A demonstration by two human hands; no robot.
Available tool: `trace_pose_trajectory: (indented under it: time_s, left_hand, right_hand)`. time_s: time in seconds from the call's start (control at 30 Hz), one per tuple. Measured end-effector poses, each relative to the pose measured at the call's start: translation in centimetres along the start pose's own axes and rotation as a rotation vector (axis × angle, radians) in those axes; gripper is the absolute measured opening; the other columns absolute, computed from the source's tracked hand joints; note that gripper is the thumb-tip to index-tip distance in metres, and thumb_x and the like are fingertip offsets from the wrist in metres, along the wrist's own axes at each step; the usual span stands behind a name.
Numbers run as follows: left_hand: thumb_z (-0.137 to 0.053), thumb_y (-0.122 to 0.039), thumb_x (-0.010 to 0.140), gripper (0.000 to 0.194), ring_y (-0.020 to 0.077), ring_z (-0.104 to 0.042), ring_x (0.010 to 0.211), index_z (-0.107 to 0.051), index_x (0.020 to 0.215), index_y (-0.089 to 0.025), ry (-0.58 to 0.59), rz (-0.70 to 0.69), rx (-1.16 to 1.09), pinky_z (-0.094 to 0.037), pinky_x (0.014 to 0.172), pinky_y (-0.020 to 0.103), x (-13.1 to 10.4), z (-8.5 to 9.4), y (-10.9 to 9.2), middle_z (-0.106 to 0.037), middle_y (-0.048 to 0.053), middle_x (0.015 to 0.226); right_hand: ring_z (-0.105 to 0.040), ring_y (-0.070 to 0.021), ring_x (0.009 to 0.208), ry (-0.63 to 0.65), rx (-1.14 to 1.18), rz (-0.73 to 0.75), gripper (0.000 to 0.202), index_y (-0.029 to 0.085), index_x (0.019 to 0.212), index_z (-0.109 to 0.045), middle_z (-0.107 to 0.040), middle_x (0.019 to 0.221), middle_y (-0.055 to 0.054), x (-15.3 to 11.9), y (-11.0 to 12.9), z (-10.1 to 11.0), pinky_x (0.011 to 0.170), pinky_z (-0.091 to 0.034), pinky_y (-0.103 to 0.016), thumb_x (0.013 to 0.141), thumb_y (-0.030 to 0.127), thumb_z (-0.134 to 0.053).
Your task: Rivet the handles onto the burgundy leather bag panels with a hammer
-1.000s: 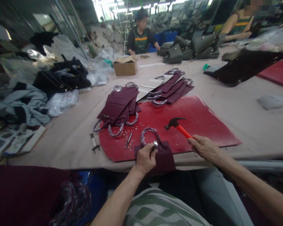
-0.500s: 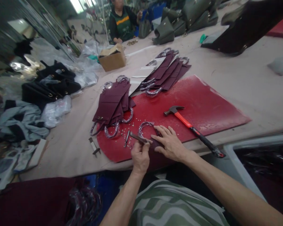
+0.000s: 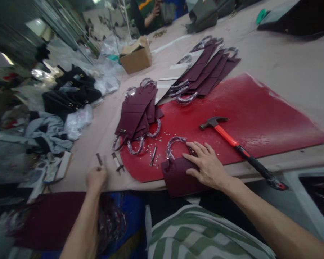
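Observation:
My left hand is closed on a short dark metal bar-like tool, somewhat blurred, above the table's left front part. Just right of it lies another metal tool with dark cross-pieces. My right hand rests flat, fingers stretched, on a burgundy bag panel that overhangs the front edge. The panel's plastic-wrapped handle curves up onto the red mat. Left of this handle lie a thin metal rod and several tiny metal pieces. A claw hammer with a red and black handle lies to the right.
Two piles of burgundy panels, one left and one farther back, have wrapped handles. Behind stand a cardboard box and a person's hand. Black bags are at left, a white-rimmed bin at right.
My left hand has moved left, away from the panel, carrying the dark metal tool. My right hand has stayed on the panel. The view has shifted, and the person opposite has raised a hand.

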State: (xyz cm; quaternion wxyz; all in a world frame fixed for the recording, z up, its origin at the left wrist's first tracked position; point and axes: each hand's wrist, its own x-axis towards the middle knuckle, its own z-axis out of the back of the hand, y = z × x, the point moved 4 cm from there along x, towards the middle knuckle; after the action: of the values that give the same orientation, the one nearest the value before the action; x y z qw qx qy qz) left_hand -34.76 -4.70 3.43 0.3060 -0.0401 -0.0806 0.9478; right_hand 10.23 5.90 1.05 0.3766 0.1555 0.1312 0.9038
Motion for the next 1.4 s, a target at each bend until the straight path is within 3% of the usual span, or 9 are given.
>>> trace_pose_trajectory:
  time_s: [0.23, 0.37, 0.53, 0.7, 0.87, 0.97, 1.07, 1.2, 1.4]
  left_hand:
    - [-0.053, -0.028, 0.087, 0.032, 0.0319, -0.065, 0.111, -0.071, 0.107, -0.012, -0.059, -0.020, 0.125, -0.048, 0.090, 0.038, -0.3, 0.9, -2.1, -0.069, 0.022, 0.116]
    - [-0.050, -0.035, 0.092, 0.028, 0.0236, -0.068, 0.095, -0.074, 0.093, -0.020, -0.031, -0.236, -0.040, -0.047, 0.083, 0.030, -2.6, 0.7, -6.2, -0.075, 0.010, 0.098]
    - [-0.058, -0.035, 0.089, 0.022, 0.0206, -0.068, 0.076, -0.074, 0.085, -0.019, 0.243, -0.549, -0.300, -0.047, 0.071, 0.029, -8.1, -1.3, -13.0, -0.074, 0.007, 0.079]
    - [-0.065, -0.035, 0.084, 0.017, 0.0275, -0.069, 0.087, -0.069, 0.087, -0.019, 0.253, -0.547, -0.096, -0.048, 0.072, 0.032, -10.4, -3.5, -17.2, -0.074, 0.013, 0.089]
    - [-0.058, -0.026, 0.084, 0.014, 0.0289, -0.070, 0.084, -0.059, 0.071, -0.019, 0.303, -0.565, -0.034, -0.050, 0.073, 0.035, -9.3, -4.4, -17.9, -0.071, 0.014, 0.081]
    - [-0.057, -0.024, 0.081, 0.011, 0.0234, -0.068, 0.069, -0.054, 0.072, -0.020, 0.379, -0.471, -0.313, -0.052, 0.066, 0.033, -9.1, -4.1, -16.9, -0.067, 0.007, 0.069]
    - [-0.064, -0.026, 0.075, 0.020, 0.0181, -0.067, 0.057, -0.052, 0.090, -0.018, 0.587, -0.246, -0.887, -0.053, 0.058, 0.028, -11.0, -4.2, -16.3, -0.066, 0.001, 0.068]
    - [-0.076, -0.032, 0.070, 0.050, 0.0200, -0.074, 0.079, -0.052, 0.113, -0.019, 0.818, -0.132, -1.500, -0.059, 0.075, 0.032, -16.1, -4.7, -18.4, -0.073, 0.005, 0.086]
    - [-0.072, -0.037, 0.081, 0.025, 0.0194, -0.073, 0.094, -0.061, 0.092, -0.017, 0.700, -0.218, -1.599, -0.056, 0.093, 0.039, -20.0, -6.5, -21.3, -0.075, 0.008, 0.094]
  right_hand:
    - [-0.040, -0.0390, 0.136, -0.162, -0.027, 0.102, 0.045, 0.025, 0.128, -0.066, -0.040, 0.153, -0.014, 0.4, -1.3, -1.6, 0.109, -0.031, -0.066, 0.091, 0.047, -0.055]
    - [-0.042, -0.0393, 0.134, -0.157, -0.048, 0.101, 0.046, 0.025, 0.127, -0.067, -0.041, 0.152, -0.015, 0.4, -1.4, -1.6, 0.108, -0.033, -0.065, 0.091, 0.050, -0.054]
    - [-0.039, -0.0374, 0.137, -0.086, -0.047, 0.061, 0.047, 0.027, 0.131, -0.065, -0.038, 0.154, -0.013, 0.3, -1.1, -1.2, 0.111, -0.030, -0.065, 0.089, 0.048, -0.059]
    - [-0.034, -0.0358, 0.140, -0.031, -0.026, 0.021, 0.050, 0.026, 0.133, -0.063, -0.037, 0.155, -0.014, 0.3, -0.4, -0.5, 0.113, -0.026, -0.064, 0.087, 0.046, -0.066]
    - [-0.031, -0.0344, 0.142, 0.011, -0.013, -0.014, 0.055, 0.026, 0.134, -0.062, -0.035, 0.157, -0.013, 0.3, 0.0, -0.2, 0.116, -0.022, -0.061, 0.084, 0.047, -0.072]
    - [-0.030, -0.0339, 0.143, 0.020, -0.002, -0.031, 0.055, 0.027, 0.134, -0.062, -0.034, 0.158, -0.012, 0.2, 0.0, -0.2, 0.116, -0.021, -0.060, 0.084, 0.046, -0.073]
    - [-0.031, -0.0338, 0.142, 0.007, 0.003, -0.028, 0.055, 0.026, 0.134, -0.062, -0.034, 0.157, -0.012, 0.2, 0.2, -0.1, 0.117, -0.020, -0.060, 0.084, 0.047, -0.073]
    - [-0.032, -0.0337, 0.142, -0.018, 0.004, -0.027, 0.054, 0.025, 0.133, -0.063, -0.034, 0.157, -0.012, 0.1, 0.3, -0.1, 0.117, -0.020, -0.059, 0.085, 0.049, -0.071]
    - [-0.032, -0.0343, 0.142, -0.008, 0.012, -0.026, 0.060, 0.026, 0.137, -0.060, -0.034, 0.158, -0.012, 0.2, 0.4, -0.1, 0.118, -0.020, -0.058, 0.083, 0.048, -0.074]
